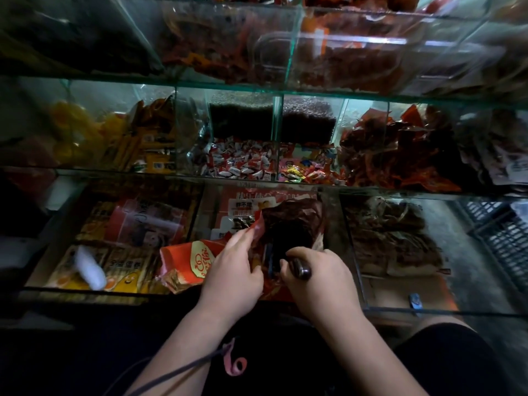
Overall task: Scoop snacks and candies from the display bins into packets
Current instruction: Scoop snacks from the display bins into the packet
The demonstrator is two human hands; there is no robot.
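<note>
Holding the red packet (pixel 288 221) open between both hands, just ahead of them over the bottom bin (pixel 349 238). The left grip (pixel 231 270) pinches its mouth edge. The right grip (pixel 320 278) is wrapped round the dark scoop handle (pixel 300 268), with the scoop's front end inside the packet. The film looks light, floppy and slippery, so I'd keep the pinch right at the rim.

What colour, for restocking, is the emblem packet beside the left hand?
The packet is red, its emblem gold; head view.
</note>
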